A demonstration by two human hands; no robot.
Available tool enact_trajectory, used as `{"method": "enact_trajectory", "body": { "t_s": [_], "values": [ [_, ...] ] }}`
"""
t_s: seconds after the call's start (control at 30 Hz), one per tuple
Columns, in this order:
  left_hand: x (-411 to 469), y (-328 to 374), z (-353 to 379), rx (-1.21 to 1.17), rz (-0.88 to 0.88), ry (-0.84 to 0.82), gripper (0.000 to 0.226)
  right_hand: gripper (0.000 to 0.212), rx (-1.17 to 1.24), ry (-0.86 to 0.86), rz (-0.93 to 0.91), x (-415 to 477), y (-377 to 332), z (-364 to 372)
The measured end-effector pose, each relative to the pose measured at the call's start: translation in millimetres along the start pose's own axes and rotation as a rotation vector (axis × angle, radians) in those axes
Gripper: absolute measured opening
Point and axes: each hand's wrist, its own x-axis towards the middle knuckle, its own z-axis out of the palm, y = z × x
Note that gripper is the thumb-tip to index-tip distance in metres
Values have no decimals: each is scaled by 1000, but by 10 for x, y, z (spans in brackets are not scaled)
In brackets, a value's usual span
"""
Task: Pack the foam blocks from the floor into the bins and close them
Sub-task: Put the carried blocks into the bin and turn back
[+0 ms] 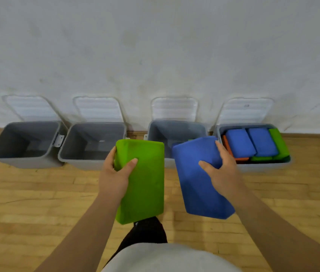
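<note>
Our left hand grips a green foam block, thumb across its top face. Our right hand grips a blue foam block the same way. We hold both above the wooden floor, left of the full bin, the blue one nearer it. Three more grey bins stand open farther left of it, their lids against the wall.

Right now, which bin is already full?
The rightmost bin, packed to the rim with blue, green and orange blocks; the other three show mostly bare grey inner walls.
</note>
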Motion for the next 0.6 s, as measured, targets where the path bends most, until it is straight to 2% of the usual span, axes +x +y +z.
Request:
{"method": "enact_trajectory", "body": {
  "t_s": [0.3, 0.6],
  "values": [
    [2173, 827, 718, 208, 6, -182, 79, 84, 45, 167, 179, 1581, -246, 209],
    [3483, 738, 1688, 356, -174, -85, 76, 85, -1, 60, 385, 3433, 157, 347]
  ]
}}
